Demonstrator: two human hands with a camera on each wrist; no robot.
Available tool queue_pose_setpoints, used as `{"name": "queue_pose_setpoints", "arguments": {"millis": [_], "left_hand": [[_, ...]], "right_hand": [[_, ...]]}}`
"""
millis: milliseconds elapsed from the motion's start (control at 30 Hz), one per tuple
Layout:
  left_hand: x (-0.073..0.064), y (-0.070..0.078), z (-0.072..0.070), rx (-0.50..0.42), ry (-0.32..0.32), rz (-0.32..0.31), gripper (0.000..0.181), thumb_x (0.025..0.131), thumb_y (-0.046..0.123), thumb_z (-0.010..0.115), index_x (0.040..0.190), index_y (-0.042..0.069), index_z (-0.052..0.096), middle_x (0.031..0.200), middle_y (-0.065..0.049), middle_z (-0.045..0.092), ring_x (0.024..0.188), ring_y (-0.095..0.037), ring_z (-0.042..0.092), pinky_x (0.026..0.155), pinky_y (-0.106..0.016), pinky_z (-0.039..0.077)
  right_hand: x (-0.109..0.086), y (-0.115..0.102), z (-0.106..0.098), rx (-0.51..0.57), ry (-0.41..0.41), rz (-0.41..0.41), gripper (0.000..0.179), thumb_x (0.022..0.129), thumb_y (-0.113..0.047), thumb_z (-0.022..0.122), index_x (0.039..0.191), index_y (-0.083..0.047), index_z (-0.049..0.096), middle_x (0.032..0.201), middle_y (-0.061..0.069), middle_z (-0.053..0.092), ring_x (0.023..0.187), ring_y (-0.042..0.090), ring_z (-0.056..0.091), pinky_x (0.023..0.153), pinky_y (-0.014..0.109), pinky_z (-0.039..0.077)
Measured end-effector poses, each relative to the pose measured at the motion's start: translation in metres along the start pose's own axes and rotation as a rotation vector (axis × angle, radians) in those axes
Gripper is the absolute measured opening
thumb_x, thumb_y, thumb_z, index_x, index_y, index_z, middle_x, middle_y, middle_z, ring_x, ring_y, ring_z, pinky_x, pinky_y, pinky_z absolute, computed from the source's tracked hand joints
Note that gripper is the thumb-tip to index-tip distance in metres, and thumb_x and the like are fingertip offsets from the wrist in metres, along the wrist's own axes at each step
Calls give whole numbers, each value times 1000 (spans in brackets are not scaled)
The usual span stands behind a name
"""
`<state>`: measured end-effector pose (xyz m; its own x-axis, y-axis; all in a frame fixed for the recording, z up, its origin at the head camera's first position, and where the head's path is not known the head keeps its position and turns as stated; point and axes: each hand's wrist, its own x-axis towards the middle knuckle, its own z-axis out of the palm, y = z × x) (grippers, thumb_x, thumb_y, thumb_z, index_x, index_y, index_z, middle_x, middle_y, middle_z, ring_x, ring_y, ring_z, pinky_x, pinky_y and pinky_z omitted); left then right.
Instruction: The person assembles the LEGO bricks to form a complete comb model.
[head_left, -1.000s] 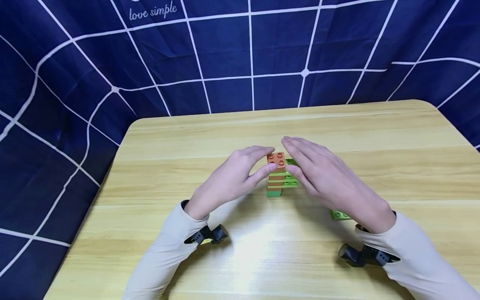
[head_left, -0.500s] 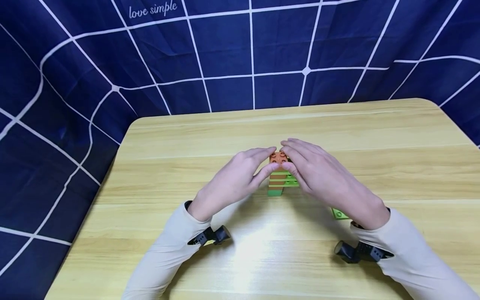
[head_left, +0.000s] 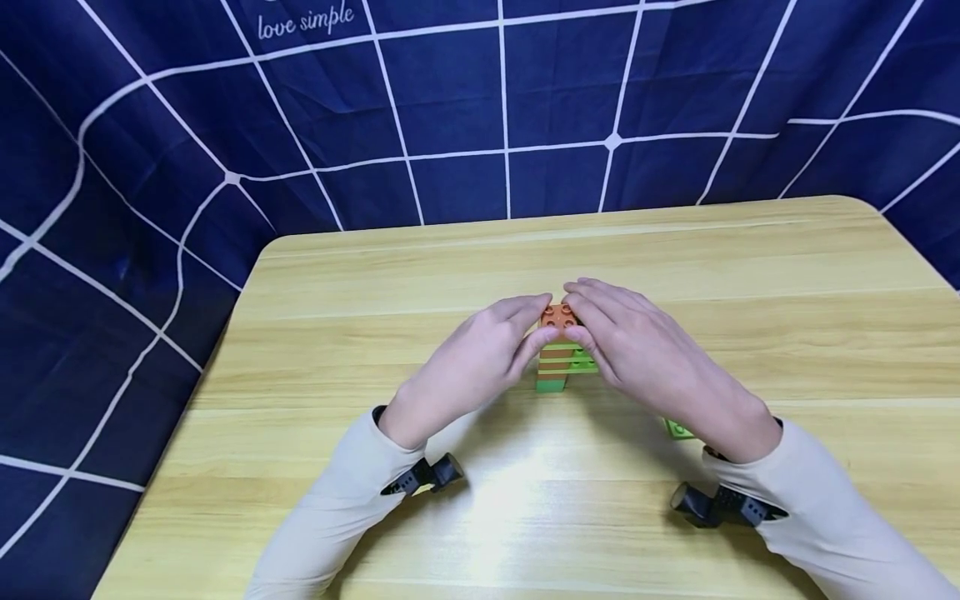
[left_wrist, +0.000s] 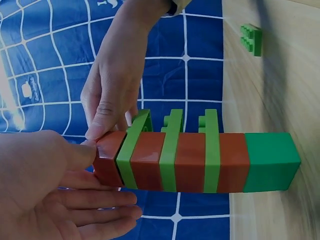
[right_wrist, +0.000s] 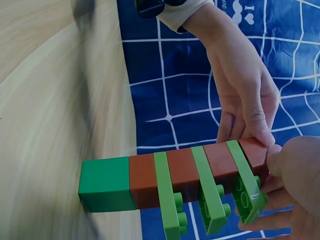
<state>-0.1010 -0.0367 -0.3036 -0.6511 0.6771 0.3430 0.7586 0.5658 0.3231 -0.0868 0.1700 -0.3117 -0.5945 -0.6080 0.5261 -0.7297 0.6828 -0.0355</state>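
A tower of toy building bricks stands on the table, with a dark green brick (left_wrist: 272, 162) at its foot. Above it, reddish-brown bricks (right_wrist: 182, 172) alternate with light green plates (left_wrist: 212, 150) that jut out to the right. My left hand (head_left: 476, 354) pinches the topmost brown brick (head_left: 558, 317) between thumb and fingers from the left. From the right, my right hand (head_left: 645, 346) pinches that same brick, thumb in front. In the left wrist view the top brick and uppermost plate sit tilted, with a dark seam between them. The fingers partly hide the brick's sides.
One loose light green plate (head_left: 678, 429) lies on the wooden table (head_left: 360, 300), below my right forearm. A dark blue cloth (head_left: 450, 92) with white lines hangs behind the table. Small black cameras (head_left: 448, 469) are strapped at both wrists.
My right hand has come left, so its thumb and fingers now meet the top brick. My left hand and the tower's top have shifted slightly right.
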Motion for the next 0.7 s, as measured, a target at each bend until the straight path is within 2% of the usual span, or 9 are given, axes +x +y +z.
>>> {"name": "queue_pose_setpoints", "arguments": {"millis": [200, 433, 700], "left_hand": [[0, 0, 4, 9, 29, -14, 44, 103, 28, 47, 132, -4, 55, 131, -18, 59, 122, -26, 56, 103, -29, 45], [-2, -1, 11, 86, 92, 46, 42, 102, 22, 50, 131, -8, 54, 128, -21, 59, 121, -29, 56, 102, -31, 47], [-2, -3, 10, 41, 94, 56, 41, 102, 22, 50, 131, -8, 55, 129, -22, 58, 122, -30, 56, 103, -30, 45]], "right_hand": [[1, 1, 0, -4, -5, 7, 70, 105, -44, 16, 116, 10, 59, 122, 28, 60, 117, 43, 55, 99, 55, 45], [1, 0, 1, -9, 6, -4, 67, 106, -42, 17, 115, 10, 58, 122, 27, 60, 117, 43, 55, 99, 54, 46], [0, -1, 1, -9, 9, 0, 66, 105, -42, 18, 114, 9, 59, 122, 27, 60, 116, 42, 56, 96, 55, 48]]}}
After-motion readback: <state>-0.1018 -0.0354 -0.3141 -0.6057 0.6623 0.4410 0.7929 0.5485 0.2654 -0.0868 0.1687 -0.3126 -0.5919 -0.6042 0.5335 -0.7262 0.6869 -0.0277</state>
